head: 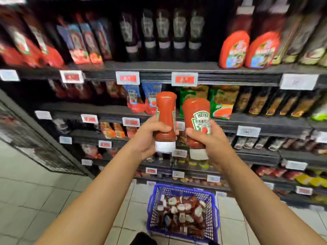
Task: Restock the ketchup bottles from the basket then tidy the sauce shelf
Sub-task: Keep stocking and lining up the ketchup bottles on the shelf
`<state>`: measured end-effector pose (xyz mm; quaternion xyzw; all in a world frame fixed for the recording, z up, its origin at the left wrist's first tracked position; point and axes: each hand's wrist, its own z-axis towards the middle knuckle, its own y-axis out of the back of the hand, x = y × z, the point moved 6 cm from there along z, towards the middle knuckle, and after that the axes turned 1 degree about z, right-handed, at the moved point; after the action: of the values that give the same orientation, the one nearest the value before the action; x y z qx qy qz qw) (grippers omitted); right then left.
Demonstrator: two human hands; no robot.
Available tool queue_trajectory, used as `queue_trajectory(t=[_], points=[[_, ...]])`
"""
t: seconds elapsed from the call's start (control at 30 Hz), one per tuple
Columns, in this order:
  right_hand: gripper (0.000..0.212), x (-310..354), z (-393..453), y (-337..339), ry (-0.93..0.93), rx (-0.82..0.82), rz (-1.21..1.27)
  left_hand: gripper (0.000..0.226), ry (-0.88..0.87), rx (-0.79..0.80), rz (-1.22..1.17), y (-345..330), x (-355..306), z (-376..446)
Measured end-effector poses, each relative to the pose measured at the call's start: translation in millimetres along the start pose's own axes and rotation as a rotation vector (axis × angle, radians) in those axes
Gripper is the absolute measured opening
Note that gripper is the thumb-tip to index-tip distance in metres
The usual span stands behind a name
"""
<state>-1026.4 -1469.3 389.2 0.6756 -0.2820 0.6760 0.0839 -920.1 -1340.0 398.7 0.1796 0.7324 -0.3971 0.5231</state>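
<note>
I've got my left hand point(150, 134) and right hand point(206, 138) each clamped round a cap-down ketchup bottle point(165, 112), well above the basket point(182, 212), raised for shelving.

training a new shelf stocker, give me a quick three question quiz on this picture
1. True or false: each hand holds a ketchup bottle with its white cap down.
2. Where is the blue basket? A) on a shelf B) on the floor C) hanging from an arm
3. Which bottle shows its label to the camera?

Key:
1. True: left hand holds the left bottle, right hand the right bottle.
2. B
3. The right bottle.
</note>
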Motion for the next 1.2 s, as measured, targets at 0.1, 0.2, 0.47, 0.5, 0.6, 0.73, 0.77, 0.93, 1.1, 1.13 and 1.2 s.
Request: queue_trajectory(t=[0.1, 0.2, 0.47, 0.5, 0.6, 0.73, 0.77, 0.93, 1.1, 1.13, 1.2], points=[[0.057, 27, 21, -15, 0.039, -0.014, -0.05, 0.044, -0.069, 0.027, -0.01, 6, -39, 17], [0.063, 51, 49, -30, 0.123, -0.068, -0.1, 0.052, -0.151, 0.039, 0.073, 21, -75, 42], [0.051, 108, 144, -81, 0.314, -0.155, -0.205, 0.04, -0.31, 0.032, 0.303, 80, -168, 129], [0.051, 115, 155, -84, 0.336, -0.176, -0.221, 0.04, -0.314, 0.034, 0.306, 86, -179, 142], [0.05, 127, 187, -90, 0.374, -0.244, -0.281, 0.043, -0.265, 0.02, 0.311, 100, -203, 179], [0.038, 133, 225, -89, 0.345, -0.28, -0.332, 0.009, -0.113, 0.05, 0.353, 106, -211, 222], [0.035, 133, 235, -89, 0.335, -0.274, -0.346, 0.009, -0.117, 0.033, 0.375, 109, -212, 232], [0.038, 139, 288, -83, 0.26, -0.215, -0.408, 0.046, -0.26, -0.012, 0.5, 108, -223, 264], [0.041, 147, 327, -69, 0.316, -0.16, -0.539, 0.074, -0.355, 0.01, 0.561, 115, -222, 272], [0.046, 146, 330, -65, 0.317, -0.153, -0.548, 0.071, -0.367, 0.015, 0.571, 117, -222, 272], [0.057, 146, 335, -56, 0.334, -0.164, -0.57, 0.062, -0.38, 0.027, 0.579, 120, -223, 271]])
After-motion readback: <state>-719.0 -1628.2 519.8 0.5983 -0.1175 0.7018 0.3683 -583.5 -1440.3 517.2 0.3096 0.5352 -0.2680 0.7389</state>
